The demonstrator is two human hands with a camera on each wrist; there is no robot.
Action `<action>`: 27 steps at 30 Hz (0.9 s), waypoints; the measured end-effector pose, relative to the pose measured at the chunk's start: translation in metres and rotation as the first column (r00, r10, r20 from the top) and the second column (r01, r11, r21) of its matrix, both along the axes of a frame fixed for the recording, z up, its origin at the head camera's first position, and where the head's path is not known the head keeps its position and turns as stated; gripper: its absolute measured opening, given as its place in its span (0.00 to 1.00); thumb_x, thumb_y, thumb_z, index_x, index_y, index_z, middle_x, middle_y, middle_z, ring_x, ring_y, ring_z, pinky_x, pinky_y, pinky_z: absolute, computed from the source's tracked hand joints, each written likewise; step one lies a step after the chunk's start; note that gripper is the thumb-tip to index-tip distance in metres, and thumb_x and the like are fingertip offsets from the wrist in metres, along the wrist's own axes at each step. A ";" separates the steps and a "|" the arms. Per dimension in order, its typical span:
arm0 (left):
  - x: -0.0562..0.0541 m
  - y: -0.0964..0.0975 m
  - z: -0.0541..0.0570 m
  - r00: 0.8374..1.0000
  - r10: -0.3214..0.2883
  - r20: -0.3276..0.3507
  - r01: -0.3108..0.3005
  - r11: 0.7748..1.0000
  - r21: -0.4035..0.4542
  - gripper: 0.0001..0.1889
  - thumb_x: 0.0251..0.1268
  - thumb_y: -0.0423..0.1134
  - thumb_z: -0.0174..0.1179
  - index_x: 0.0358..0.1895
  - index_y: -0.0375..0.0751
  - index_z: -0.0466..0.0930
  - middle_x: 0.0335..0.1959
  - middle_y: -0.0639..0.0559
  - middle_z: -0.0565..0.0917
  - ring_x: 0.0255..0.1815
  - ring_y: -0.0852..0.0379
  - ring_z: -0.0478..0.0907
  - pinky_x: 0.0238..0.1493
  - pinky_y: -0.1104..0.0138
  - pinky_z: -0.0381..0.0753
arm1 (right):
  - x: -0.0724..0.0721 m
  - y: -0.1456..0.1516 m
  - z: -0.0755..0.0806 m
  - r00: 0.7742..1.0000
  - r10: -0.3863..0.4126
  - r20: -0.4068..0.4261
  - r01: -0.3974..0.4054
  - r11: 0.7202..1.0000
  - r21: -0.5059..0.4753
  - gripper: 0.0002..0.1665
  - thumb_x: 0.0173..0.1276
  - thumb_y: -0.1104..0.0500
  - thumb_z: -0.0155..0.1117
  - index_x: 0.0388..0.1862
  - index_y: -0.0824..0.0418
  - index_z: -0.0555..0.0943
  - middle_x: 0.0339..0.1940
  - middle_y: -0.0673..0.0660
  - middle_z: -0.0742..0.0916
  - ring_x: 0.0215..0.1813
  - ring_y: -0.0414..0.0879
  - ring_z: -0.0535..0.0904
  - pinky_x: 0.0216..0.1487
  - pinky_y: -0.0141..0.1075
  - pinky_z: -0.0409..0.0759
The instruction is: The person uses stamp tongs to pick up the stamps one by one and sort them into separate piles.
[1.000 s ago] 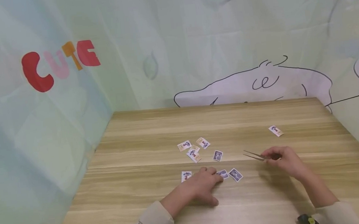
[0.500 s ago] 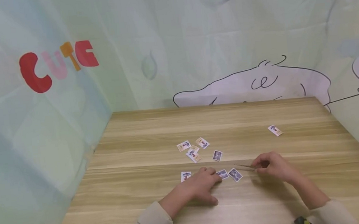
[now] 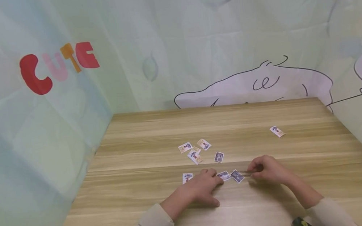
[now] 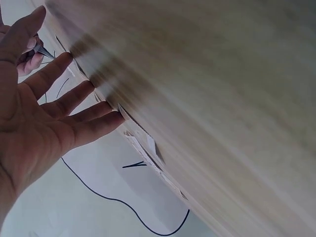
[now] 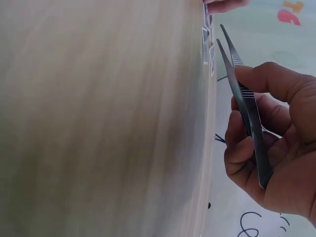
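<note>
My right hand (image 3: pixel 268 170) pinches metal tweezers (image 5: pixel 251 106) between thumb and fingers. In the right wrist view the tweezer tips stand apart, with no paper between them. From the head view, those tips overlap a dark purple stamp-like paper piece (image 3: pixel 237 177). Just left of it lies a second purple piece (image 3: pixel 224 175), with the fingertips of my left hand (image 3: pixel 204 188) right at its edge. The left fingers (image 4: pixel 79 101) are spread and nearly straight, tips down on the table. A cream-coloured piece (image 3: pixel 187 178) is partly covered by this hand.
Another purple piece (image 3: pixel 219 157) lies beyond my hands. Several cream pieces with a colored figure, including an overlapping one (image 3: pixel 194 156), are grouped at the table's middle. One more cream piece (image 3: pixel 277 131) lies far right. Printed cloth walls (image 3: pixel 149 50) border the wooden table (image 3: pixel 137 139).
My right hand has moved left and slightly nearer with the tweezers, whose tips went from bare table to over the purple piece. The left hand stays in place.
</note>
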State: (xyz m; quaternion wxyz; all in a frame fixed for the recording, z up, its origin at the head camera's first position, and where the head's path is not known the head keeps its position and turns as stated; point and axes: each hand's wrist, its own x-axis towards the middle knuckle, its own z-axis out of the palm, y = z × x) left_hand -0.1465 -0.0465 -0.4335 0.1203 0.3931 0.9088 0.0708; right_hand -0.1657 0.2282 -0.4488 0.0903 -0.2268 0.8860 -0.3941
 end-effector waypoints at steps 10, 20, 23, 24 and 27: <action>-0.001 0.000 -0.002 1.000 -0.005 -0.017 0.005 1.000 -0.007 0.33 0.41 0.54 0.70 0.56 0.52 0.75 0.48 0.53 0.71 0.49 0.55 0.68 0.49 0.65 0.73 | -0.006 -0.008 -0.001 0.999 0.025 0.023 -0.025 1.000 0.015 0.08 0.47 0.70 0.68 0.28 0.65 0.81 0.25 0.48 0.82 0.28 0.40 0.75 0.31 0.32 0.76; -0.001 0.001 -0.001 1.000 -0.002 -0.016 0.002 1.000 -0.010 0.33 0.40 0.54 0.71 0.56 0.52 0.75 0.46 0.54 0.71 0.47 0.56 0.68 0.47 0.66 0.73 | -0.007 -0.014 0.001 0.998 0.063 0.027 -0.064 0.998 0.012 0.06 0.49 0.71 0.66 0.28 0.64 0.81 0.25 0.49 0.82 0.28 0.39 0.73 0.30 0.32 0.75; -0.001 0.002 -0.001 1.000 -0.003 -0.012 0.002 1.000 -0.009 0.33 0.40 0.53 0.71 0.56 0.52 0.76 0.45 0.54 0.71 0.46 0.56 0.68 0.46 0.66 0.73 | -0.006 -0.016 0.001 0.997 0.063 0.037 -0.063 0.998 0.000 0.05 0.50 0.70 0.66 0.28 0.65 0.80 0.24 0.48 0.81 0.27 0.40 0.73 0.29 0.31 0.74; -0.001 0.001 -0.001 1.000 -0.002 -0.011 0.002 1.000 -0.009 0.33 0.40 0.53 0.71 0.56 0.52 0.76 0.45 0.54 0.71 0.46 0.56 0.68 0.46 0.66 0.73 | -0.006 -0.016 0.001 0.997 0.063 0.040 -0.063 0.998 -0.003 0.05 0.51 0.70 0.66 0.28 0.65 0.80 0.24 0.48 0.81 0.27 0.40 0.73 0.29 0.31 0.74; -0.001 0.001 -0.001 1.000 -0.001 -0.011 0.001 1.000 -0.009 0.33 0.40 0.53 0.71 0.56 0.52 0.76 0.45 0.55 0.71 0.46 0.56 0.68 0.46 0.66 0.73 | -0.006 -0.017 0.001 0.997 0.063 0.043 -0.063 0.998 -0.002 0.04 0.52 0.69 0.66 0.28 0.65 0.80 0.24 0.48 0.81 0.27 0.39 0.73 0.28 0.31 0.74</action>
